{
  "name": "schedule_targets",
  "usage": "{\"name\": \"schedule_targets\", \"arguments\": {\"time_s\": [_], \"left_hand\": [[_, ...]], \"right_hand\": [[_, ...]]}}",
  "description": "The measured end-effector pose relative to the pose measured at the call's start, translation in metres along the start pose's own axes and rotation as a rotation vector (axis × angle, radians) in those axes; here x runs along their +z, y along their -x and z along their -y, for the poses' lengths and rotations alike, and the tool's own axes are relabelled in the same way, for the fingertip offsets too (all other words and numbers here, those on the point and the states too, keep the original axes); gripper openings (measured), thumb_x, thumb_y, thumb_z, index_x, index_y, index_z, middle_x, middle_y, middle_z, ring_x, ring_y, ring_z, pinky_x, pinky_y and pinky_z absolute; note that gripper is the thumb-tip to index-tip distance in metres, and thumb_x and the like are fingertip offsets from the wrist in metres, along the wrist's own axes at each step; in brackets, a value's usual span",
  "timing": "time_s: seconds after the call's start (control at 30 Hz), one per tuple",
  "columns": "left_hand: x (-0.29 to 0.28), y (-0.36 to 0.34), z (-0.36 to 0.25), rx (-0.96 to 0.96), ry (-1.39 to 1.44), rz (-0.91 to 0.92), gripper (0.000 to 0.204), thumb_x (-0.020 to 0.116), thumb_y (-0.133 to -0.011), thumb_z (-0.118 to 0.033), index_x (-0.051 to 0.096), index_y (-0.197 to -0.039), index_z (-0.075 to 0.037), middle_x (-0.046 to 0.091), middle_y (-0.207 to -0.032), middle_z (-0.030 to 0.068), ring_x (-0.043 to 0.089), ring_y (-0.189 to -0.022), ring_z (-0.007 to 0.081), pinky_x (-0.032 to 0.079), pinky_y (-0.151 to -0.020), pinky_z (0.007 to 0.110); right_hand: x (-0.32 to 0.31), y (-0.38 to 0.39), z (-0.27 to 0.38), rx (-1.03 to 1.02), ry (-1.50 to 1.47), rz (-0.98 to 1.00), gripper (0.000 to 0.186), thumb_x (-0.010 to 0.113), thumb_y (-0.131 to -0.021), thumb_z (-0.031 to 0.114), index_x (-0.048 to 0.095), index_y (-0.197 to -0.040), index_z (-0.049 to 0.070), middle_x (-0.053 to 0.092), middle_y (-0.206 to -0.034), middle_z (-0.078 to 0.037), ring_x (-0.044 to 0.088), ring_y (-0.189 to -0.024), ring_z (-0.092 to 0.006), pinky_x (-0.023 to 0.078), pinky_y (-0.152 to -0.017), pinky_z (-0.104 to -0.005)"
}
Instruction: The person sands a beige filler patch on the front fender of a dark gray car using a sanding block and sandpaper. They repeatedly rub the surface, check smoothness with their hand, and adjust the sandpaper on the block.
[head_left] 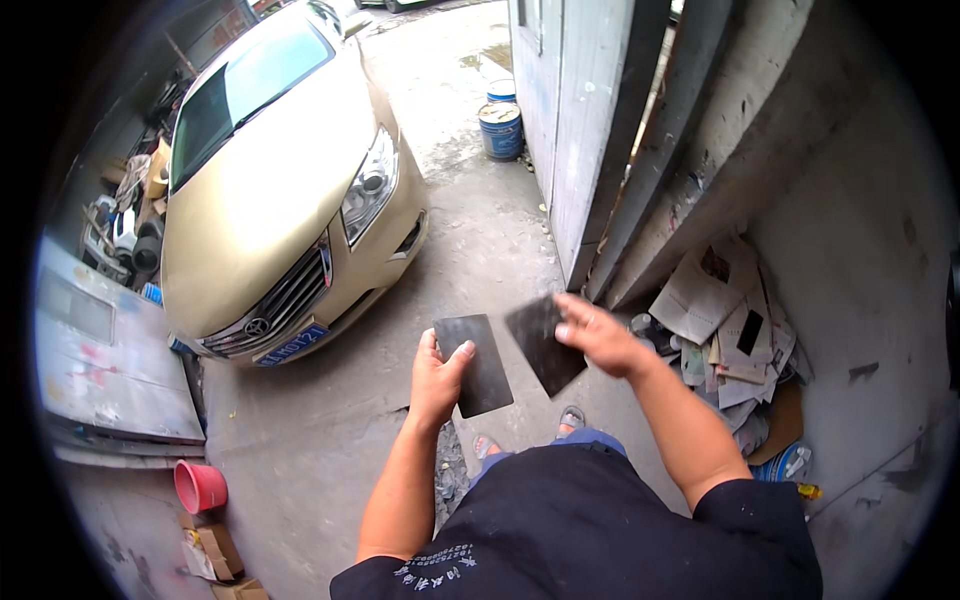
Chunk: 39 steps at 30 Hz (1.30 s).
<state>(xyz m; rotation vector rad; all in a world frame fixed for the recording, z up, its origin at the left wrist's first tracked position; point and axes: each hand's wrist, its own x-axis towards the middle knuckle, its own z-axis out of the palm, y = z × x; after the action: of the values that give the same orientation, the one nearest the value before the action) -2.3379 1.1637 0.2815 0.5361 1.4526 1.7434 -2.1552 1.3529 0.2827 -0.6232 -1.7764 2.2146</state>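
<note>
My left hand grips a thin, dark grey rectangular sheet by its left edge, with the thumb lying on its face. In my right hand is a second dark sheet, tilted and slightly blurred, pinched near its upper right corner. The two sheets are apart, side by side in front of my body. What they are made of I cannot tell. Both are held in the air above the concrete floor.
A gold car stands ahead to the left. Metal doors and a wall are on the right, with blue drums beyond. Flattened paper and cardboard lie at right. A red bucket and boxes stand lower left.
</note>
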Motion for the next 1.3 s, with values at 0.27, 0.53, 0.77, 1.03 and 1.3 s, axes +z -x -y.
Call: {"name": "schedule_targets", "arguments": {"time_s": [0.27,0.53,0.77,1.03,1.3], "left_hand": [[-0.026,0.005,0.013,-0.001,0.38,-0.126,0.049,0.047,-0.098,-0.01,0.035,-0.145,-0.015,0.054,-0.125,0.0053,0.055,-0.104,0.0144,0.048,-0.088,0.03],[-0.066,0.028,0.013,-0.008,0.446,-0.012,0.048,0.04,-0.102,-0.022,0.029,-0.148,-0.014,0.053,-0.129,0.0036,0.055,-0.11,0.0155,0.045,-0.094,0.031],[-0.154,0.033,0.024,-0.043,0.458,0.055,0.046,0.039,-0.102,-0.04,0.046,-0.133,-0.007,0.058,-0.118,0.0068,0.059,-0.102,0.0165,0.049,-0.087,0.031],[-0.225,0.043,-0.017,-0.121,0.418,-0.007,0.048,0.039,-0.101,-0.042,0.053,-0.123,-0.002,0.061,-0.113,0.0115,0.063,-0.094,0.0209,0.055,-0.082,0.038],[-0.293,0.034,-0.038,-0.308,0.476,-0.113,0.056,0.04,-0.099,-0.048,0.053,-0.123,0.001,0.061,-0.112,0.0148,0.065,-0.091,0.0254,0.055,-0.08,0.037]], "right_hand": [[0.085,0.004,-0.031,-0.053,0.602,0.074,0.063,0.067,-0.083,0.033,0.047,-0.136,0.005,0.053,-0.113,-0.019,0.054,-0.108,-0.0299,0.042,-0.097,-0.0356],[0.161,-0.032,-0.026,-0.111,0.699,0.023,0.066,0.071,-0.078,0.039,0.053,-0.131,0.005,0.051,-0.113,-0.02,0.054,-0.107,-0.0304,0.044,-0.093,-0.0371],[0.233,-0.053,-0.03,-0.187,0.782,0.103,0.066,0.072,-0.078,0.038,0.053,-0.131,0.003,0.049,-0.112,-0.019,0.052,-0.107,-0.0298,0.044,-0.093,-0.0377],[0.288,-0.094,-0.037,-0.185,0.858,0.174,0.066,0.074,-0.076,0.035,0.053,-0.131,0.006,0.046,-0.12,-0.021,0.051,-0.111,-0.0337,0.044,-0.095,-0.0399],[0.313,-0.177,-0.034,-0.262,1.034,0.379,0.067,0.069,-0.078,0.048,0.052,-0.133,0.012,0.045,-0.126,-0.02,0.058,-0.105,-0.0379,0.049,-0.09,-0.0428]]}}
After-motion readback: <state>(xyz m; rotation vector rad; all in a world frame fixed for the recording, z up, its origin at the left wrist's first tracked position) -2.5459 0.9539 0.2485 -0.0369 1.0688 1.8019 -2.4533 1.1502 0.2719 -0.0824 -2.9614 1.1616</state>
